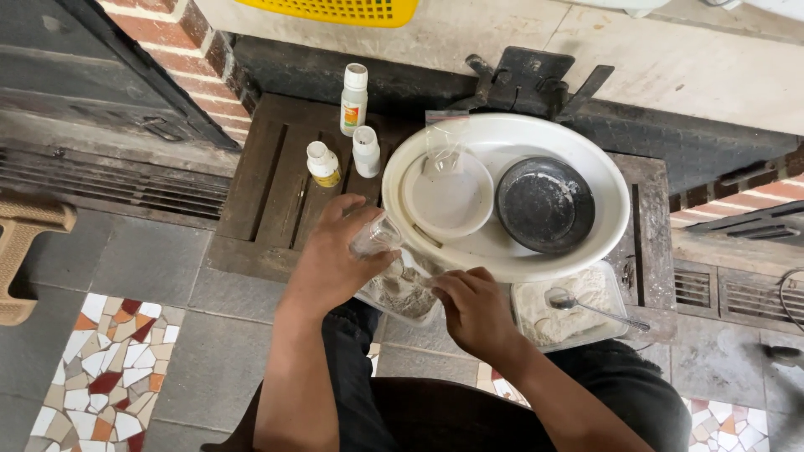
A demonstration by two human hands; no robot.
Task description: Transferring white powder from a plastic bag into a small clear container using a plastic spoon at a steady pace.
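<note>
My left hand (331, 255) grips a small clear plastic cup (377, 234), tilted on its side just below the rim of a large white basin (615, 197). My right hand (473, 305) pinches something small at its fingertips over a clear container of greyish powder (400, 295); what it pinches is too small to tell. Inside the basin lie a smaller white plate (452, 205), a clear plastic bag (442, 146) and a dark round dish (544, 205).
Three small white bottles (354, 99) (323, 163) (366, 151) stand on a dark wooden pallet (268, 192) left of the basin. A tray of white powder (586, 293) with a metal spoon (595, 308) sits at right. A tan stool (21, 251) is at far left.
</note>
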